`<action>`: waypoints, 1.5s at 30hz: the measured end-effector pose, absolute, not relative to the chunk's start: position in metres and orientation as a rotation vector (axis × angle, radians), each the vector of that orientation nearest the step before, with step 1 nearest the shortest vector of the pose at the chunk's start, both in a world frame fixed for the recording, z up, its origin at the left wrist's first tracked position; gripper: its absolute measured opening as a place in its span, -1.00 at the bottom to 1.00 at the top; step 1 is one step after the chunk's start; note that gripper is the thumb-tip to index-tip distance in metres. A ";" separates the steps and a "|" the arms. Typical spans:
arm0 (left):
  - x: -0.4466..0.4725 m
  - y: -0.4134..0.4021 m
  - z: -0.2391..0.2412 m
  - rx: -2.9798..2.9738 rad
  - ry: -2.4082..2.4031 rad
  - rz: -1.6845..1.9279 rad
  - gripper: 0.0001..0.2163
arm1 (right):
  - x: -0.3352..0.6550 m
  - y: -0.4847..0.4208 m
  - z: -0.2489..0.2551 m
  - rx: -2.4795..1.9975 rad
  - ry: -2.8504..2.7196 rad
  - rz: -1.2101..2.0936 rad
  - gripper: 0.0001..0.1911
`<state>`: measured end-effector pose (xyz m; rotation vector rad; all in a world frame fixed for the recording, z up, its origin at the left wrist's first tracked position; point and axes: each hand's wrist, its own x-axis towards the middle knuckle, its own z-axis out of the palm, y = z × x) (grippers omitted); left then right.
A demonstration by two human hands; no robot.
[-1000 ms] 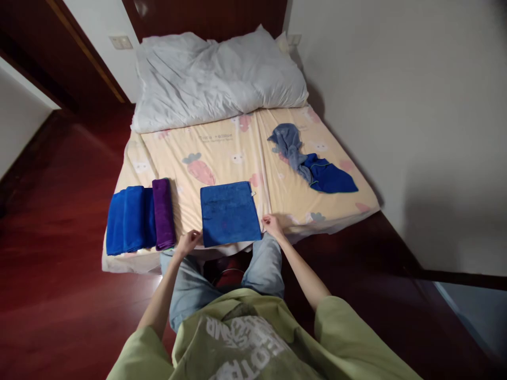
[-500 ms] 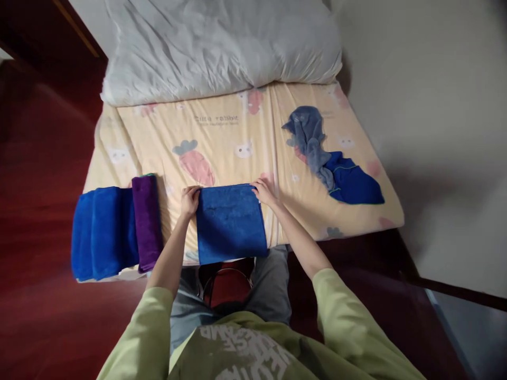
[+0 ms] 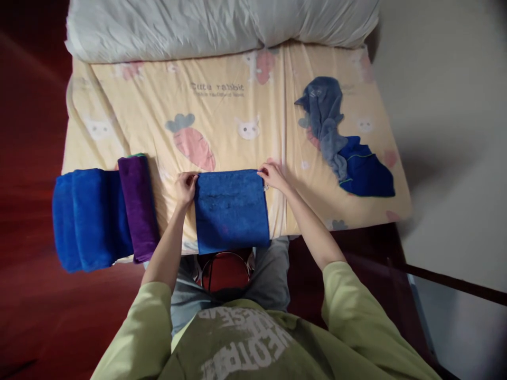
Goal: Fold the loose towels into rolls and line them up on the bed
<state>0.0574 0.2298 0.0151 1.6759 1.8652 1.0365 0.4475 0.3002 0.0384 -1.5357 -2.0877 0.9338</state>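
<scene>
A blue towel (image 3: 232, 211) lies spread as a rough square at the near edge of the bed, its lower border hanging slightly over. My left hand (image 3: 186, 187) pinches its far left corner. At the far right corner, my right hand (image 3: 272, 176) has its fingers closed on the border, just above a small white tag. Left of my left forearm lies a folded purple towel (image 3: 138, 208), pressed against a stack of folded bright blue towels (image 3: 93, 219). To the right, a crumpled grey towel (image 3: 322, 116) touches a rumpled dark blue towel (image 3: 368, 171).
The bed (image 3: 150, 105) has a yellow sheet printed with carrots and rabbits. A bulky white quilt (image 3: 214, 26) lies across its far side. A pale wall (image 3: 447, 105) rises on the right, and dark red floor (image 3: 27, 158) shows on the left.
My view has tilted downward, so the quilt sits higher in the picture. Both hands stay at the same corners of the blue towel, which looks nearly unmoved.
</scene>
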 end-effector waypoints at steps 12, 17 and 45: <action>0.063 0.243 0.003 1.514 1.996 1.056 -0.82 | 0.440 0.307 0.021 -1.649 -2.028 0.713 -0.83; 0.063 0.255 0.009 1.621 1.924 0.941 -0.85 | 0.438 0.313 0.015 -1.632 -1.977 0.748 -0.83; 0.145 0.282 0.027 2.075 1.739 0.672 -0.38 | 0.322 0.291 0.030 -1.504 -2.358 0.466 -0.38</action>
